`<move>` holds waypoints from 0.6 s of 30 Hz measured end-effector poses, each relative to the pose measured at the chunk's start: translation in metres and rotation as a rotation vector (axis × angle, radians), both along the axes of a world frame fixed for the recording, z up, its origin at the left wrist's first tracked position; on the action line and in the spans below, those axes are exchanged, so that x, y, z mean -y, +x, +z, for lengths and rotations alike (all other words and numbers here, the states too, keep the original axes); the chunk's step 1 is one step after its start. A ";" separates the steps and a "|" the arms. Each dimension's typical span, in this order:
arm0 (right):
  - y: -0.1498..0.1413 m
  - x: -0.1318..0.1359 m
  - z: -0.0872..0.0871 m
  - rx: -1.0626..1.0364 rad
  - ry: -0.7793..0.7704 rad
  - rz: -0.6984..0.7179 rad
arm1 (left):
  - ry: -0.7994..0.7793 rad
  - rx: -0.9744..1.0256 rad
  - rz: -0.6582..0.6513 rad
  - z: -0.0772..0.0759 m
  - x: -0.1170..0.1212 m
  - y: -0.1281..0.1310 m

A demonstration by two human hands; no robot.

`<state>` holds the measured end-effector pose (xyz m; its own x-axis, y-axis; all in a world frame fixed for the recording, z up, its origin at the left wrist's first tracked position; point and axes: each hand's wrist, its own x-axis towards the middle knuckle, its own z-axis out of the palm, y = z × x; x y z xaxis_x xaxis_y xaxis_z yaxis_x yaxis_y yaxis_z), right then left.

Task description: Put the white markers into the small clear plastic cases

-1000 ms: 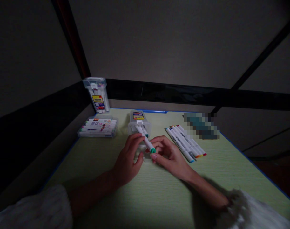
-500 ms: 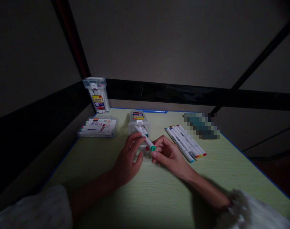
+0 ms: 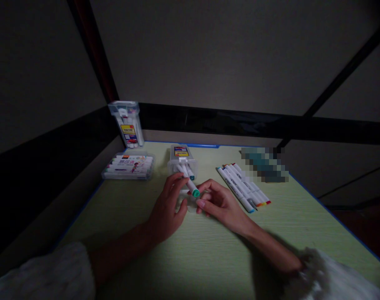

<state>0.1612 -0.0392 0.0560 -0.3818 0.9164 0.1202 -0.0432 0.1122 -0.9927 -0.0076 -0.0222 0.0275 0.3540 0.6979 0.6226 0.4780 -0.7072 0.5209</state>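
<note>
A white marker with a green cap (image 3: pixel 191 186) slants out of the mouth of a clear plastic marker box (image 3: pixel 182 160) that lies on its side. My right hand (image 3: pixel 219 204) has curled fingers at the capped end, its index finger and thumb beside the green cap. From the left, my left hand (image 3: pixel 169 206) reaches over the marker, fingertips touching its barrel near the box mouth and thumb held apart below. Another marker with a dark teal cap (image 3: pixel 192 177) shows inside the mouth. The clear open lid (image 3: pixel 192 207) is partly hidden between my hands.
Several loose white markers (image 3: pixel 239 187) lie side by side on the pale green table (image 3: pixel 190 258). On the left, a flat clear case of markers (image 3: pixel 129 166) lies before an upright marker box (image 3: pixel 127 125). A pixelated bluish item (image 3: pixel 264 164) is at right.
The green-capped marker has slid a little away from me, further into the box, its cap moving up and left. My right fingers shifted slightly with it; my left hand stays nearly still.
</note>
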 end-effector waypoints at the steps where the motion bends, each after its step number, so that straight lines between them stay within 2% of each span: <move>1: 0.000 0.000 0.000 0.007 0.000 0.001 | 0.000 0.002 0.002 0.000 0.000 0.000; 18: 0.000 0.001 -0.002 0.032 -0.013 0.038 | -0.063 -0.001 0.029 0.004 0.001 0.001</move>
<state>0.1615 -0.0401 0.0537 -0.4201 0.9024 0.0958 -0.0155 0.0984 -0.9950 -0.0068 -0.0231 0.0313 0.3334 0.7454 0.5772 0.4984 -0.6591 0.5633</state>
